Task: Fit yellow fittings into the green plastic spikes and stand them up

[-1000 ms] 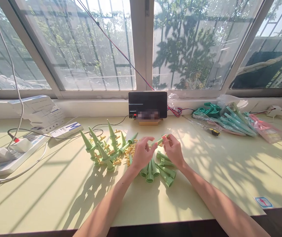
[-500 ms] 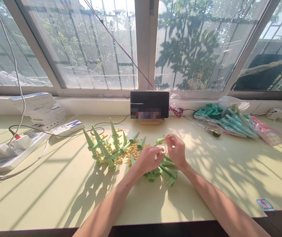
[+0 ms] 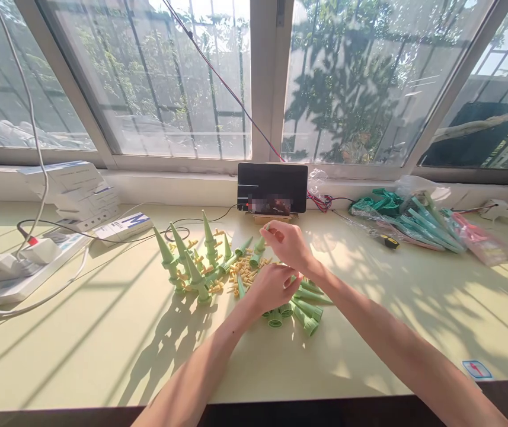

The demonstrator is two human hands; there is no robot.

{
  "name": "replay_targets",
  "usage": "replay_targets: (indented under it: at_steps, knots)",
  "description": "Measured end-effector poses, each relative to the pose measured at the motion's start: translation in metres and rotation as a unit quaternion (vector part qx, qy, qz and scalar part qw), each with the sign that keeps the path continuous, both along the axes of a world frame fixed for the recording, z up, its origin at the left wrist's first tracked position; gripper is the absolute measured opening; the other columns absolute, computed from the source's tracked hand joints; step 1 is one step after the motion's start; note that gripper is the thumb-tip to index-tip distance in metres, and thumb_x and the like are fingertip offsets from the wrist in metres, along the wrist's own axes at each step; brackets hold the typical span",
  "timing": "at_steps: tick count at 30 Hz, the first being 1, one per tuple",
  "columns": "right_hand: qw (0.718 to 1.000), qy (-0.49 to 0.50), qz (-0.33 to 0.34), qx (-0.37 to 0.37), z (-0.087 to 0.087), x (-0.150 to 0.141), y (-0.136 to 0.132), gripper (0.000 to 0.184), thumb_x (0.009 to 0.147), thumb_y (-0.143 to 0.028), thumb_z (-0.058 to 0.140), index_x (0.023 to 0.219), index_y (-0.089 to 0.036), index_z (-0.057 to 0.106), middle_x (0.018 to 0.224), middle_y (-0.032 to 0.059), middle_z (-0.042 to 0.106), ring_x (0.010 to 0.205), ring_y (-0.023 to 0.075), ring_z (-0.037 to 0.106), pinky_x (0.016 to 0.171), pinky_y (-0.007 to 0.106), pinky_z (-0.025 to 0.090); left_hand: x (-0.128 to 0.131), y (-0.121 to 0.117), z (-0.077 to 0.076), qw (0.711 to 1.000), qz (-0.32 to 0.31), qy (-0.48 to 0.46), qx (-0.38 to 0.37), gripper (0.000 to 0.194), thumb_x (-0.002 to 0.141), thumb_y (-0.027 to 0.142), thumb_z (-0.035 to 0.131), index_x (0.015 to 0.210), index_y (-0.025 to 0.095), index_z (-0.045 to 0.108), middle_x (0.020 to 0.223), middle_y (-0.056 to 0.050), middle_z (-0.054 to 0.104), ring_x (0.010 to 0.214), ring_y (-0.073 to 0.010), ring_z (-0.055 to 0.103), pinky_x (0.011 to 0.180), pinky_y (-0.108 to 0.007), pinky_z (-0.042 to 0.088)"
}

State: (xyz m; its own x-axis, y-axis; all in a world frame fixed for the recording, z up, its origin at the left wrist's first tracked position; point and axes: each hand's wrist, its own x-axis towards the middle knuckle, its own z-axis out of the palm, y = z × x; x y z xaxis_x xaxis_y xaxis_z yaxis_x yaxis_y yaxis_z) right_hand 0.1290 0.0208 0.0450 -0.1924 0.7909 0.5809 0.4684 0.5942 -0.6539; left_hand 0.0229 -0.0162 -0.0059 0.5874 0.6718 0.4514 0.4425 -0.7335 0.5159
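Note:
My right hand (image 3: 290, 243) is closed in a pinch on the pointed end of a green plastic spike (image 3: 257, 254), whose wide end points down toward the table. My left hand (image 3: 275, 286) hangs over the middle of the heap with its fingers curled in; whatever they hold is hidden. Below and between the hands lies a pile of small yellow plastic fittings (image 3: 245, 274). Loose green hollow cones (image 3: 309, 311) lie just right of and under my left hand. On the left stand several green spikes (image 3: 190, 270) with points up and yellow fittings on their sides.
A dark tablet (image 3: 272, 185) leans on a stand by the window. Bags of green and pink parts (image 3: 431, 222) lie at the back right, near a black-and-yellow item (image 3: 389, 241). White boxes (image 3: 78, 193) and a power strip (image 3: 42, 267) with cables occupy the left.
My right hand has moved left with a green spike, crossing in front of the tablet. My left hand stays nearly in place, and the view has shifted slightly.

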Motion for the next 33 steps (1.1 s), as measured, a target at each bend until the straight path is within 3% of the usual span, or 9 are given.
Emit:
replay_targets:
  at_steps: [4, 8, 21, 27, 33]
  knots:
    - [0.996, -0.051, 0.066, -0.003, 0.005, -0.018, 0.022, 0.028, 0.088, -0.034, 0.054, 0.065, -0.017, 0.056, 0.061, -0.0017, 0.058, 0.054, 0.0095, 0.044, 0.058, 0.022, 0.035, 0.0, 0.0, 0.0, 1.0, -0.002, -0.015, -0.019, 0.017, 0.081, 0.022, 0.054, 0.068, 0.02, 0.064, 0.054, -0.002, 0.057, 0.049, -0.0154, 0.05, 0.056, -0.027, 0.033]
    - [0.992, -0.097, 0.081, 0.016, 0.004, -0.028, 0.04, 0.028, 0.085, -0.027, 0.056, 0.059, -0.017, 0.052, 0.058, -0.002, 0.056, 0.056, 0.0096, 0.044, 0.06, 0.023, 0.033, -0.001, 0.0, -0.001, 1.0, 0.008, 0.024, 0.001, 0.019, 0.082, 0.023, 0.052, 0.067, 0.02, 0.063, 0.053, -0.002, 0.055, 0.049, -0.0147, 0.049, 0.054, -0.026, 0.031]
    - [0.991, -0.134, 0.002, 0.0, -0.02, -0.026, 0.079, 0.025, 0.084, -0.022, 0.05, 0.06, -0.017, 0.055, 0.055, -0.0015, 0.049, 0.056, 0.0115, 0.038, 0.058, 0.024, 0.028, 0.001, 0.003, -0.006, 0.996, 0.001, 0.044, 0.08, 0.027, 0.087, 0.023, 0.047, 0.066, 0.017, 0.061, 0.051, -0.001, 0.054, 0.048, -0.0114, 0.048, 0.051, -0.023, 0.032]
    - [0.988, -0.146, 0.02, -0.041, -0.035, -0.024, 0.088, 0.023, 0.084, -0.021, 0.05, 0.062, -0.016, 0.056, 0.059, 0.0006, 0.055, 0.058, 0.0121, 0.043, 0.059, 0.024, 0.03, 0.001, 0.003, -0.007, 0.996, 0.005, 0.034, 0.08, 0.027, 0.087, 0.023, 0.048, 0.064, 0.017, 0.06, 0.05, -0.001, 0.052, 0.048, -0.0111, 0.047, 0.051, -0.023, 0.032]
    - [0.986, -0.154, 0.021, -0.065, -0.037, -0.024, 0.088, 0.028, 0.084, -0.021, 0.05, 0.056, -0.017, 0.05, 0.055, -0.0002, 0.053, 0.054, 0.0113, 0.042, 0.057, 0.025, 0.028, 0.001, 0.003, -0.006, 0.996, 0.005, 0.04, 0.073, 0.028, 0.087, 0.023, 0.047, 0.063, 0.017, 0.059, 0.05, 0.0, 0.051, 0.048, -0.0109, 0.046, 0.051, -0.023, 0.031]
